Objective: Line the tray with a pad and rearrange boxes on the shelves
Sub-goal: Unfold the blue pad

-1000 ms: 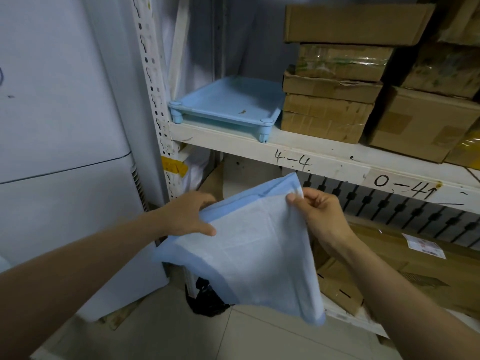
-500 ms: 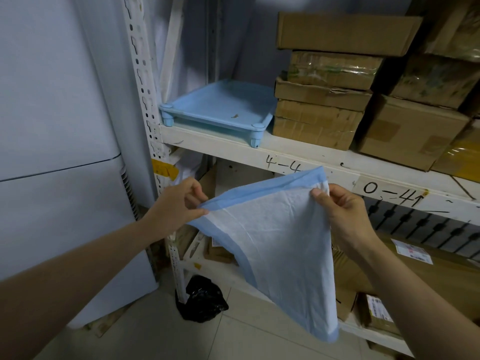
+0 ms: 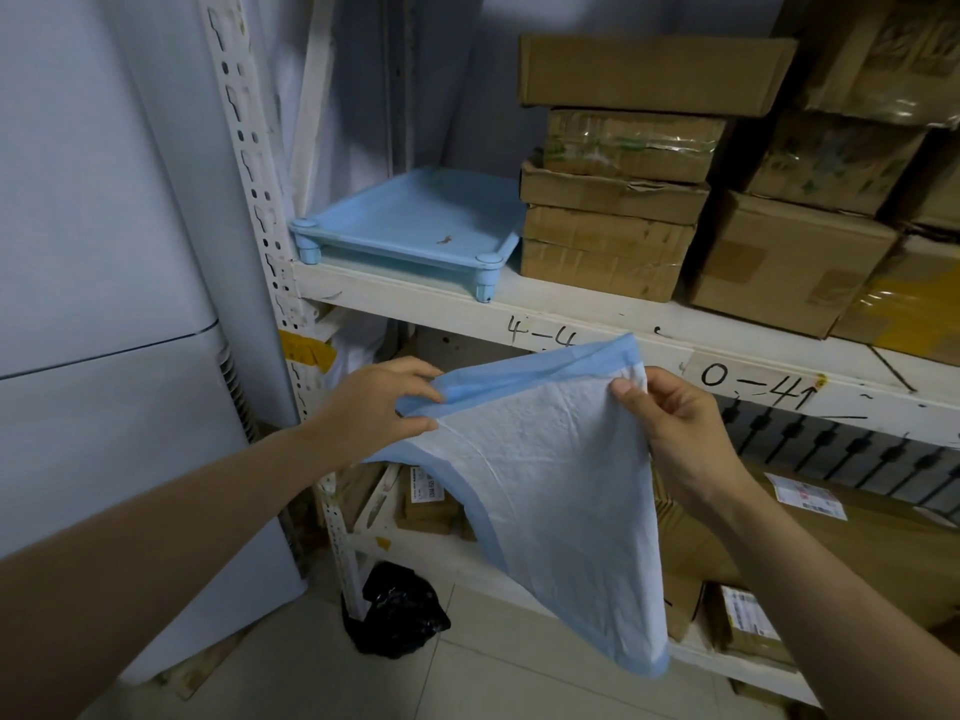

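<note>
A white metal shelf (image 3: 597, 317) with a perforated upright is standing against a pale wall, beside a large white appliance (image 3: 104, 356) on the left, over a floor of light tiles. A light blue tray (image 3: 410, 220) with short corner legs is sitting at the left end of the upper shelf board, its front right leg at the board's front edge. Just beside it on the right, brown cardboard boxes (image 3: 618, 200) are piling up in a stack, with more boxes (image 3: 789, 257) further along toward the right end. On the board's front edge, handwriting is reading "4-4" and, on a taped slip, "0-41" with an arrow. Smaller labelled boxes are lying on the lower shelf; their print is too small to read. A black bag (image 3: 397, 610) is sitting on the floor at the upright's foot.

Below and in front of the tray, the left hand (image 3: 379, 402) is pinching the blue-bordered top edge of a white pad (image 3: 550, 491), while the right hand (image 3: 675, 423) is pinching its other upper corner; the pad is hanging down between them.
</note>
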A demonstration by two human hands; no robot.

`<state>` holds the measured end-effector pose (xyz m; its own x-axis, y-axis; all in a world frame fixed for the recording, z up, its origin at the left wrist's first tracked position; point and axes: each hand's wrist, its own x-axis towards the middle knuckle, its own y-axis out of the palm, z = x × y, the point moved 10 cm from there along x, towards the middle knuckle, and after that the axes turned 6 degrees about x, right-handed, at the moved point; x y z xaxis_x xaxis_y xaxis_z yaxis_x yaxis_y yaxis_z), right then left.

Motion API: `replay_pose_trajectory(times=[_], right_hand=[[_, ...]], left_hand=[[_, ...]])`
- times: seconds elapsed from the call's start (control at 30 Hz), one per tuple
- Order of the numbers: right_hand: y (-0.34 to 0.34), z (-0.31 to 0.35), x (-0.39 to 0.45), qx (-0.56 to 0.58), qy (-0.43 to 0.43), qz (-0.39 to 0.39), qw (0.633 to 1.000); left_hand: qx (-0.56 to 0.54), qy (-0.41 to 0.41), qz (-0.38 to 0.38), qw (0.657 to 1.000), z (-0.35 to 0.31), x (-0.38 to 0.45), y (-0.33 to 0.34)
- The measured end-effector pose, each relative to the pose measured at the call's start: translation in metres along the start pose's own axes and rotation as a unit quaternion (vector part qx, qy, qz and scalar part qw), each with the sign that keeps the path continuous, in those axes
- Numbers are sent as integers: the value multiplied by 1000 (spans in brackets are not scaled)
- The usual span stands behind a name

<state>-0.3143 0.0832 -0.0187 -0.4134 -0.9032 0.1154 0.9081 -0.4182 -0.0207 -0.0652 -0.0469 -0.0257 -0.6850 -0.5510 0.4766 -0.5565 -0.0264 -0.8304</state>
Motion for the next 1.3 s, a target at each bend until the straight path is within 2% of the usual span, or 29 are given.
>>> replay_pose_trajectory(times=[0.13, 0.23, 0.3, 0.37, 0.5, 0.67, 0.87, 1.07, 1.17, 1.3], right_hand=[[-6, 3, -1, -30, -10, 7, 999], [-16, 2, 3, -108, -22, -20, 994], [-18, 3, 5, -179, -48, -15, 983], [-13, 9, 5, -266, -101, 13, 959], [7, 16, 0, -417, -191, 88, 884], [12, 22, 0, -449, -247, 114, 851], [1, 21, 9, -418, -202, 119, 878], [-15, 28, 18, -337, -148, 60, 928], [-21, 34, 22, -324, -142, 44, 934], [-23, 45, 27, -318, -138, 47, 937]], left_hand=[[-5, -19, 37, 999, 4, 2, 4], [-1, -13, 37, 999, 2, 5, 1], [8, -23, 63, 998, 4, 8, 2], [30, -24, 87, 996, 3, 11, 2], [77, -13, 111, 991, 1, 18, 0], [90, -20, 135, 987, 2, 21, -4], [79, -22, 124, 989, 0, 23, -16], [72, -26, 130, 989, -1, 26, -25], [76, -33, 139, 987, -4, 28, -30], [38, -76, 100, 991, -9, 30, -51]])
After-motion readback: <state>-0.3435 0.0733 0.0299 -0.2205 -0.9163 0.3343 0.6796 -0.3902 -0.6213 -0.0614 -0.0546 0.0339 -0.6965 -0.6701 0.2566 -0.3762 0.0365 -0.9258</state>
